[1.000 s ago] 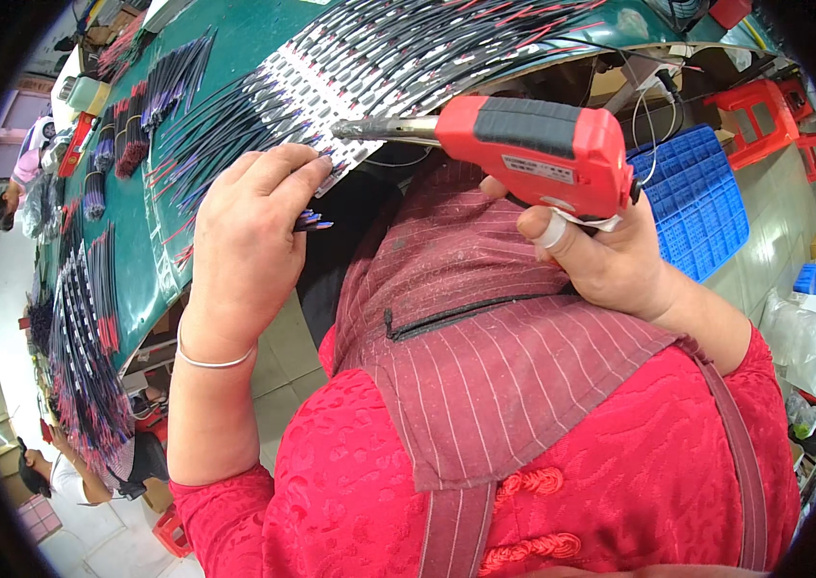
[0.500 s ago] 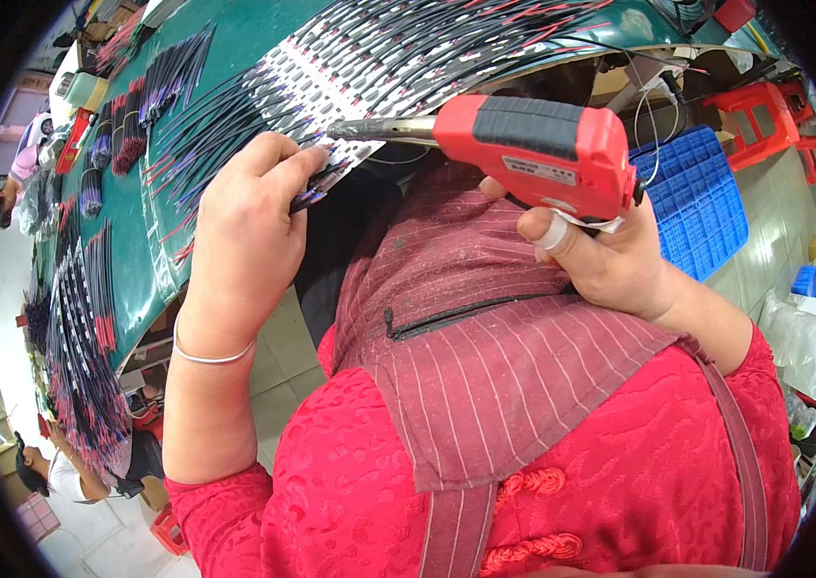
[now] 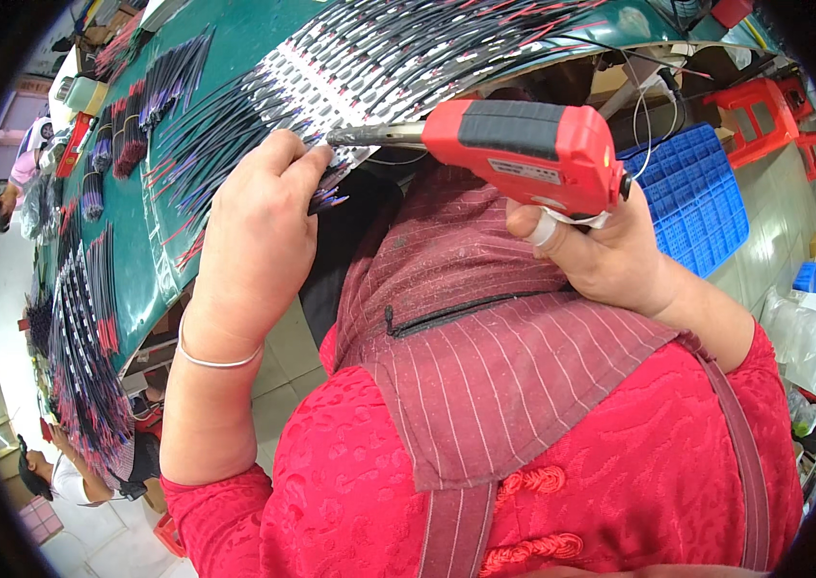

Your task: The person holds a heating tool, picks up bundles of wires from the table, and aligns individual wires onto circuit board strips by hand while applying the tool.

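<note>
My right hand [image 3: 610, 255], its thumb wrapped in white tape, grips a red-and-black gun-shaped tool [image 3: 524, 159] with a narrow metal nozzle. Most of the fingers are hidden behind the tool's body. Its tip reaches left to the near end of a row of black wires [image 3: 225, 144] laid across white strips [image 3: 307, 82]. My left hand [image 3: 263, 217], a bangle on its wrist, is closed at that same end, thumb and forefinger pressed together beside the tip. Dark wire ends [image 3: 328, 200] stick out below its fingers. What exactly it pinches is partly covered.
The green table [image 3: 133, 246] curves around the left and far side, with bundled wires [image 3: 129, 130] and a long wire pile [image 3: 85, 356] on it. To the right stand a blue plastic crate [image 3: 692, 197] and red stools [image 3: 755, 120]. Two other people are at the far left.
The gun-shaped tool has shifted slightly left and its tip a little nearer to me. My left hand has slid slightly right, still closed by the wire ends.
</note>
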Action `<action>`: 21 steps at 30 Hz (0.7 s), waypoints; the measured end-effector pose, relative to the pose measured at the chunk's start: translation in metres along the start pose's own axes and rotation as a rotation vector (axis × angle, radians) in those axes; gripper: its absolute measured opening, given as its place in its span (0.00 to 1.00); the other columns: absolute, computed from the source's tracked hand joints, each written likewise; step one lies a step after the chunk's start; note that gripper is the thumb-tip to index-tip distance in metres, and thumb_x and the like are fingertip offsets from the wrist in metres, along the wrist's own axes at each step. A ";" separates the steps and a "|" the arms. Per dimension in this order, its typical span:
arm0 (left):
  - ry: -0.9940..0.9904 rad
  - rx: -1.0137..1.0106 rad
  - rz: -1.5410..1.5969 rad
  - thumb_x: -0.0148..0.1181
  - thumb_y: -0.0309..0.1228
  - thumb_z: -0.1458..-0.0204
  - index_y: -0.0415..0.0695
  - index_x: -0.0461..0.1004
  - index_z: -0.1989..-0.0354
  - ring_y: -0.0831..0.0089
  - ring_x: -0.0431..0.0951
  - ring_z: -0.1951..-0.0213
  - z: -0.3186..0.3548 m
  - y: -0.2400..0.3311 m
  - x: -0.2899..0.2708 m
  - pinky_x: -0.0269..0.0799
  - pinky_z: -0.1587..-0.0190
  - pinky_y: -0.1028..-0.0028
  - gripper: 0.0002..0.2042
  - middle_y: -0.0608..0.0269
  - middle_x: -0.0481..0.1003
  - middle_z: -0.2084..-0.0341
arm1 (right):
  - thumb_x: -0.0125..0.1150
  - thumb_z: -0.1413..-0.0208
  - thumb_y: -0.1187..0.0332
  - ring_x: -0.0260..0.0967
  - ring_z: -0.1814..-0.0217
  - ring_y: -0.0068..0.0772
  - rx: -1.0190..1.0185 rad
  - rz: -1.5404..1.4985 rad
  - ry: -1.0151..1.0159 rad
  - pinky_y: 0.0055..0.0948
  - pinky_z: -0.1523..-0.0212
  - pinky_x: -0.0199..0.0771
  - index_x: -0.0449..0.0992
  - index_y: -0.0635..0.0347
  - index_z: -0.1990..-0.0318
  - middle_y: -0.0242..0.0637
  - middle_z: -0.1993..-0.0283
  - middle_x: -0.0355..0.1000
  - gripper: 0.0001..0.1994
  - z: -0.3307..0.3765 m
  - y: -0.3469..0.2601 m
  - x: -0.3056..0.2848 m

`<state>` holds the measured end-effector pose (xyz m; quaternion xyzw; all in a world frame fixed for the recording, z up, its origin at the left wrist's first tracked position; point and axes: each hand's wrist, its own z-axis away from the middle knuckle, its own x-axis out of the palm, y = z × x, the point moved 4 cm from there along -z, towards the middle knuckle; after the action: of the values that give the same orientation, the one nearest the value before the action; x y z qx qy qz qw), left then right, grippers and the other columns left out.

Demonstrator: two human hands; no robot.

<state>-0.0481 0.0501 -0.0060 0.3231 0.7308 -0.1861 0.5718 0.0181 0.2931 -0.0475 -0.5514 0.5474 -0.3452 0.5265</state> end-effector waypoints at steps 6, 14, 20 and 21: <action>0.019 0.007 -0.012 0.58 0.11 0.60 0.38 0.77 0.57 0.51 0.76 0.62 -0.001 -0.001 0.001 0.72 0.58 0.60 0.19 0.52 0.72 0.65 | 0.68 0.44 0.74 0.76 0.60 0.24 -0.068 -0.110 0.030 0.26 0.57 0.76 0.78 0.65 0.53 0.37 0.61 0.79 0.12 -0.002 -0.003 0.002; 0.003 0.001 -0.027 0.57 0.12 0.60 0.38 0.77 0.57 0.51 0.76 0.62 -0.001 0.003 0.000 0.72 0.58 0.60 0.19 0.52 0.72 0.65 | 0.66 0.43 0.76 0.76 0.57 0.25 -0.127 -0.132 0.046 0.26 0.53 0.76 0.76 0.66 0.50 0.37 0.58 0.78 0.14 0.001 0.003 0.000; 0.040 0.002 -0.010 0.57 0.12 0.59 0.38 0.77 0.56 0.52 0.76 0.63 0.003 0.000 0.003 0.72 0.58 0.61 0.19 0.52 0.73 0.65 | 0.66 0.42 0.74 0.76 0.57 0.25 -0.150 -0.143 0.049 0.26 0.54 0.76 0.76 0.66 0.51 0.37 0.59 0.78 0.13 0.001 0.002 0.001; 0.059 0.003 0.009 0.57 0.12 0.59 0.38 0.77 0.56 0.52 0.76 0.63 0.005 -0.001 0.003 0.72 0.58 0.61 0.19 0.52 0.73 0.65 | 0.67 0.42 0.73 0.76 0.57 0.25 -0.143 -0.120 0.039 0.26 0.55 0.76 0.76 0.66 0.52 0.37 0.59 0.78 0.12 0.000 0.002 0.001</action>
<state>-0.0457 0.0471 -0.0103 0.3326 0.7456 -0.1751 0.5503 0.0183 0.2923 -0.0496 -0.6124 0.5468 -0.3470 0.4534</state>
